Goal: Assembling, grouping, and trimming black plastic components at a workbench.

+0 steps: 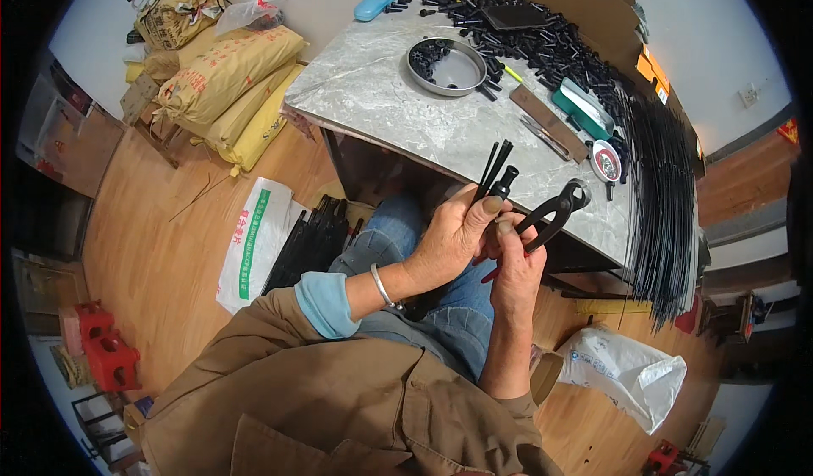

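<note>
Over my lap, just off the table's front edge, my left hand (447, 240) is closed round several thin black rods (494, 164) and a short black tubular fitting (506, 179), their ends sticking up past the thumb. Close against it, my right hand (518, 279) grips a pair of pincers (555, 215) with dark jaws and a bit of red handle showing below. The pincer head points up and right, toward the table (373, 95). Where the fingers of both hands meet, the lower parts of the rods are hidden.
Black tubular fittings (542, 48) lie heaped at the table's back. Nearer are a round metal pan (461, 71), tweezers (544, 137), a brown bar (549, 123) and a green box (584, 107). Long black wires (660, 213) overhang the right edge. Full sacks (229, 74) stand left.
</note>
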Available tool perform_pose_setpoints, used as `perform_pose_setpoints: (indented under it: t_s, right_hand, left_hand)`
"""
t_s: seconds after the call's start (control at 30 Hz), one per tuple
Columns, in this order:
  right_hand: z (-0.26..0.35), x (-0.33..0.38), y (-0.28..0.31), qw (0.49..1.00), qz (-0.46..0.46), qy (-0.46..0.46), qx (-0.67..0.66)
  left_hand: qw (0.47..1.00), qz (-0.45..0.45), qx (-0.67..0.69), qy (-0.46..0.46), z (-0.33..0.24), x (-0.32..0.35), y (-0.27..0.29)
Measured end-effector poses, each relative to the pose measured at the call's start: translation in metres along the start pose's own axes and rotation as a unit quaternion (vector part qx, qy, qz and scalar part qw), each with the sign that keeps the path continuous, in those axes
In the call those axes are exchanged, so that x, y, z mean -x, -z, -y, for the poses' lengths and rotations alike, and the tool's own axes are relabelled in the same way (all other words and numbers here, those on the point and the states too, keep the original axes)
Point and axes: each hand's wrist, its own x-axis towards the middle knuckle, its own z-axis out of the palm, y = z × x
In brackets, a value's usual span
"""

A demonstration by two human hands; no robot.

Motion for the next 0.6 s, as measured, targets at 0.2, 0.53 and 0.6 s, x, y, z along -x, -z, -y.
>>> perform_pose_setpoints:
  t_s: [0.2,0.53,0.6]
  right_hand:
    - [-0.009,0.001,0.005,0.994,-0.004,0.077,0.076]
    - [0.047,0.021,0.031,0.972,0.122,-0.135,0.146]
    - [0.054,0.035,0.047,0.956,0.167,-0.191,0.148]
  left_hand:
    - [0.999,-0.010,-0.016,-0.028,0.001,0.000,-0.002]
    - [0.993,0.069,0.054,0.084,0.004,-0.014,0.022]
    - [0.988,0.063,0.079,0.119,0.008,-0.018,0.026]
